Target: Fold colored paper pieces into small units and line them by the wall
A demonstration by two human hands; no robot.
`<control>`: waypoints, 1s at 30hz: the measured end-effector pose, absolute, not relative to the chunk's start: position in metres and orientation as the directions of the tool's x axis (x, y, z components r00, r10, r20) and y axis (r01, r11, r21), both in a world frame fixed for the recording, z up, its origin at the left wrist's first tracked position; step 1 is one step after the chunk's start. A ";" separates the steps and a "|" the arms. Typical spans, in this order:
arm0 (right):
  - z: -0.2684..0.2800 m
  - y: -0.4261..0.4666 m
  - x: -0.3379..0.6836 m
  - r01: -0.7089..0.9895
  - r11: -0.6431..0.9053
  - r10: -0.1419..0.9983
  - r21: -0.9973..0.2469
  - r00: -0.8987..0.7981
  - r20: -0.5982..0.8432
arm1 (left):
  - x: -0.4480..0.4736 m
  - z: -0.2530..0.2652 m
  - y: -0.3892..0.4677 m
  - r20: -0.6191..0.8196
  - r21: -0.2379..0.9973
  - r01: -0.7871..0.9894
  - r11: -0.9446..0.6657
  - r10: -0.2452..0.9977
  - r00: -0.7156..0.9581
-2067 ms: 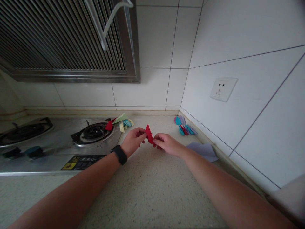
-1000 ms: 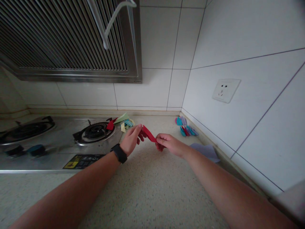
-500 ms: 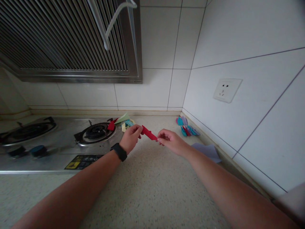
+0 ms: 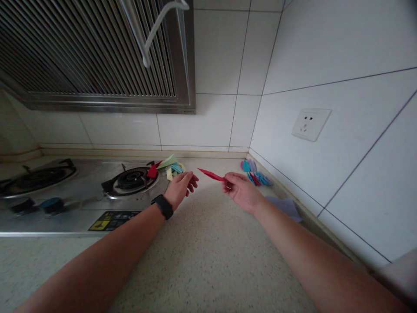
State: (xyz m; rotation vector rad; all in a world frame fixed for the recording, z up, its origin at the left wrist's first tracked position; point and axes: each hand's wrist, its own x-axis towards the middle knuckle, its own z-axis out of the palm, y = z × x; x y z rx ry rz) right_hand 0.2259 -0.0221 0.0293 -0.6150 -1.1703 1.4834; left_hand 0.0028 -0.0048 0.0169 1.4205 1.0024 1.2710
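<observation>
A narrow folded strip of red paper [image 4: 210, 174] hangs above the counter, its right end pinched between the thumb and fingers of my right hand [image 4: 243, 190]. The other end points left and touches nothing. My left hand [image 4: 182, 188] is just left of that free end, holding nothing, with its fingers slightly curled and apart; a black watch [image 4: 163, 207] is on the wrist. Behind my left hand lie folded papers, among them a light green piece [image 4: 167, 161] and a red piece [image 4: 152, 170] beside the burner.
Folded blue, red and purple paper pieces [image 4: 259, 178] are grouped in the back right corner. Purple paper sheets [image 4: 286, 208] lie under my right forearm. On the left is a gas stove [image 4: 84, 217], with a range hood [image 4: 110, 104] above. A socket [image 4: 312, 124] is on the right wall.
My left hand has let go of the red paper. My right hand has moved slightly right and up with it, and the paper is now turned more edge-on.
</observation>
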 end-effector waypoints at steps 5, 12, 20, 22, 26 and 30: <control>0.032 -0.023 0.226 -0.482 0.146 0.932 -0.864 -0.226 0.284 | 0.004 0.014 -0.004 0.201 0.977 0.039 -0.211 0.962 0.183; 0.050 -0.017 0.250 0.218 0.532 0.845 -0.818 -0.192 0.499 | 0.004 0.005 0.000 0.164 0.954 0.202 -0.221 0.950 0.266; 0.051 -0.025 0.259 0.961 0.266 0.926 -0.072 -0.234 0.296 | 0.006 0.001 -0.007 0.141 0.812 0.447 -0.375 0.870 0.472; 0.045 -0.026 0.257 0.977 0.214 0.953 -0.016 -0.206 0.222 | 0.006 0.003 -0.011 0.151 0.746 0.495 -0.446 0.836 0.527; 0.037 -0.024 0.262 0.987 0.156 0.980 0.044 -0.161 0.120 | 0.007 0.006 -0.014 0.162 0.633 0.563 -0.532 0.801 0.576; 0.034 -0.020 0.270 0.992 0.116 0.987 0.057 -0.122 0.106 | 0.008 0.007 -0.015 0.157 0.587 0.596 -0.547 0.800 0.579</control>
